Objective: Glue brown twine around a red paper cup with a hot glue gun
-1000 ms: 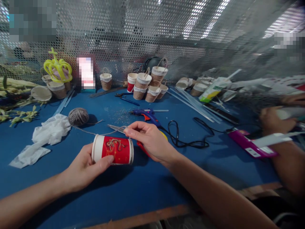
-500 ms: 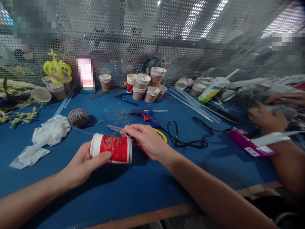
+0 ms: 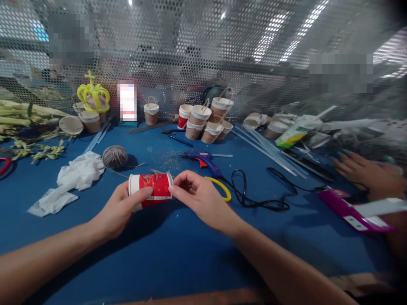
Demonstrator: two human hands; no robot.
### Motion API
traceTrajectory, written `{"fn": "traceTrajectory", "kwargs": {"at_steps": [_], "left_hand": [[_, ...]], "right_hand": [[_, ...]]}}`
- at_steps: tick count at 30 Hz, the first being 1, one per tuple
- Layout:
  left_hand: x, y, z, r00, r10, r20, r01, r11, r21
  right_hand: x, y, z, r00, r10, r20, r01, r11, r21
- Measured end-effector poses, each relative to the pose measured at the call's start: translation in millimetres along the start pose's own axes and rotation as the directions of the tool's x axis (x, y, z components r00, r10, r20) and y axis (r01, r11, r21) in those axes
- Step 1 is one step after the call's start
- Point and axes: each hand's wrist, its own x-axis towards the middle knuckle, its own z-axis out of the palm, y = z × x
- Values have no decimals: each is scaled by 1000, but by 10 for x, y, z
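Observation:
A red and white paper cup [image 3: 155,186] lies sideways between my hands. My left hand [image 3: 122,207] is closed round its left part, with the thumb along the printed side. At the cup's right end, the thumb and fingers of my right hand [image 3: 199,197] pinch the edge; whether they also hold yarn is hidden. A strand of grey yarn runs from the ball [image 3: 115,157] towards the cup's left end. Behind my right hand shows the yellow handle loop [image 3: 226,191] of a cutting tool, and a pointed blade tip pokes out above the cup.
A blue glue gun [image 3: 203,159] with a black cord lies beyond my right hand. Twine-wrapped cups [image 3: 199,114] stand at the back. White cloth [image 3: 79,171] lies left, clear glue sticks [image 3: 270,150] right. A co-worker's hand [image 3: 359,171] is near a purple device [image 3: 352,209].
My right hand has moved from the strand above the cup to the cup's right edge. The red-handled part under that hand no longer shows. The view has shifted slightly left.

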Motion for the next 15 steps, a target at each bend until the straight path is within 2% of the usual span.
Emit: {"fn": "traceTrajectory", "kwargs": {"at_steps": [4, 10, 15], "left_hand": [[1, -32, -27, 996, 83, 16, -85, 988, 130], [-17, -40, -38, 993, 106, 57, -118, 938, 326], [-27, -41, -46, 974, 167, 152, -216, 883, 416]], "right_hand": [[23, 28, -13, 999, 34, 26, -35, 999, 33], [42, 57, -21, 994, 104, 21, -105, 992, 67], [48, 65, -7, 992, 125, 18, -126, 979, 158]]}}
